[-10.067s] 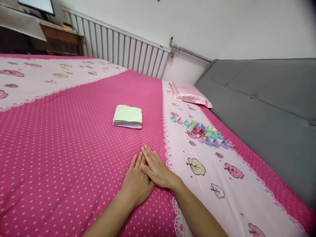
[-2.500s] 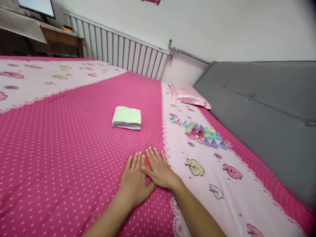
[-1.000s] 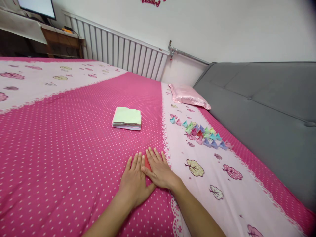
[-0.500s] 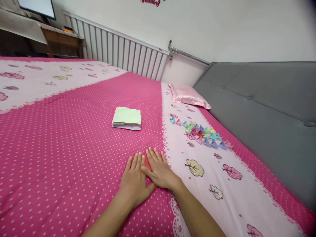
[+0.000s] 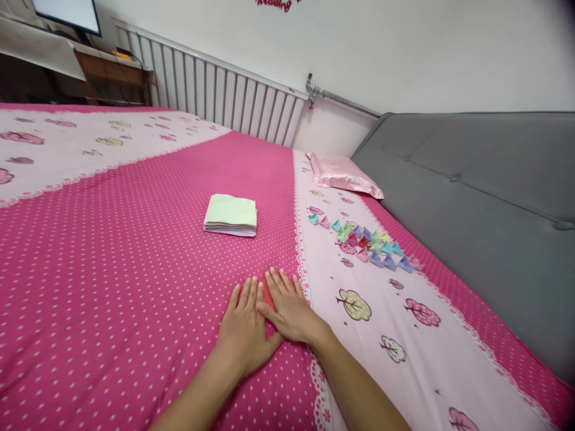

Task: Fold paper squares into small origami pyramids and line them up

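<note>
A small piece of red paper [image 5: 268, 296] lies on the pink dotted bedspread [image 5: 148, 251], mostly covered by my two hands. My left hand [image 5: 245, 326] rests flat on its left side, fingers stretched forward. From the right, my right hand [image 5: 290, 305] lies flat over it, its thumb crossing the left hand's fingers. Only a sliver of red shows between the hands, so its full shape is hidden. Beyond the hands sits a stack of paper sheets [image 5: 231, 212], pale green on top. Several folded paper boats [image 5: 375, 245] in mixed colours stand to the right.
A pink satin pillow [image 5: 344, 173] lies at the far right by the grey padded headboard [image 5: 476, 179]. Along the back wall runs a white radiator [image 5: 215, 84] with a pipe. At the far left, a monitor [image 5: 67, 15] stands on a desk [image 5: 108, 66].
</note>
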A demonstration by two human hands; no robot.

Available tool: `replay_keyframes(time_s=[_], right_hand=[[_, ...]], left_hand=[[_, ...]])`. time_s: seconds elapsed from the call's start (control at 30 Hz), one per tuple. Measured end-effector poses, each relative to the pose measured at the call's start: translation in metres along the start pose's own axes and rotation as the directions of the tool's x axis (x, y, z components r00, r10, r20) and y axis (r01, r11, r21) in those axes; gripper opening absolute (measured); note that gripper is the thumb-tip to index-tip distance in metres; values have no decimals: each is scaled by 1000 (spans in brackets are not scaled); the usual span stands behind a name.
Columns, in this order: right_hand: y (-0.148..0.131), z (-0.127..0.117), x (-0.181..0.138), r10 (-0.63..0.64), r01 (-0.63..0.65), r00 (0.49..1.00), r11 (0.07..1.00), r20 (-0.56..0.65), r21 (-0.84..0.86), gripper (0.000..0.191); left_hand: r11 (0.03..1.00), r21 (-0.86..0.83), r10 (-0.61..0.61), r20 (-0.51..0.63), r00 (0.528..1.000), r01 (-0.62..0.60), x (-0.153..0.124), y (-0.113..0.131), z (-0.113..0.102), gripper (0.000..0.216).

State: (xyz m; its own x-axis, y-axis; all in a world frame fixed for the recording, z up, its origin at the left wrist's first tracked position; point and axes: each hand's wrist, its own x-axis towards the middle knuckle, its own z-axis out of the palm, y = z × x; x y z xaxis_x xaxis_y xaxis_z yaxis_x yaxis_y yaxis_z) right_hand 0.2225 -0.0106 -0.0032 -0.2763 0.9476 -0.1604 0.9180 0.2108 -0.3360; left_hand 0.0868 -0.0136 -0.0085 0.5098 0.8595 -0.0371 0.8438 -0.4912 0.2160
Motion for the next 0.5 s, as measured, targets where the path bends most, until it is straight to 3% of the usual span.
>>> replay_keyframes(time_s=[0.5], right_hand=[[-1, -1, 0, -5, 6, 1000, 999, -18, 45, 67]], left_hand=[[1000, -6, -8, 20, 1000, 8, 0, 1, -1, 84]])
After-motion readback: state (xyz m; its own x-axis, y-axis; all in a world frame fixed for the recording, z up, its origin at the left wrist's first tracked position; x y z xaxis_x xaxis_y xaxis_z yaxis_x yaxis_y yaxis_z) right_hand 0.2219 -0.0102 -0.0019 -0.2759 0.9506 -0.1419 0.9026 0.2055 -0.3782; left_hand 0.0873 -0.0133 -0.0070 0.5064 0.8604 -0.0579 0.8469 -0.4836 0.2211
